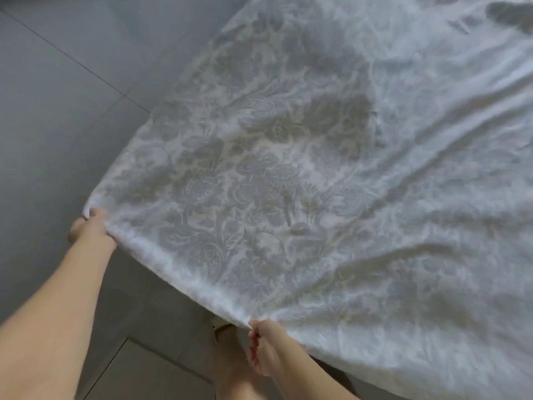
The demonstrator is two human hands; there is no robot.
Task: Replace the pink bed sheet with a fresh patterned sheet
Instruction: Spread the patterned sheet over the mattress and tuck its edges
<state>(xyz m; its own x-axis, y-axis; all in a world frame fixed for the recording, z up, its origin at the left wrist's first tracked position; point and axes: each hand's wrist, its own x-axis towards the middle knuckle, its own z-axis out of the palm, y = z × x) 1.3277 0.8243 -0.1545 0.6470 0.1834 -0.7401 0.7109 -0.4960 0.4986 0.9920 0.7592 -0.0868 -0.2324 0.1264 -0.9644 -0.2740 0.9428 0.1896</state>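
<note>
A white sheet with a grey-blue floral pattern (pixel 288 174) is spread out in front of me, stretched between both hands and wrinkled toward the right. My left hand (pixel 90 225) pinches its near left corner. My right hand (pixel 264 346) grips the near edge further right. The edge between the two hands is pulled taut and lifted above the floor. No pink sheet is in view, and the bed under the fabric is hidden.
Grey floor tiles (pixel 57 111) fill the left side and the space below the sheet. My foot in a sandal (pixel 227 350) stands on the floor just left of my right hand.
</note>
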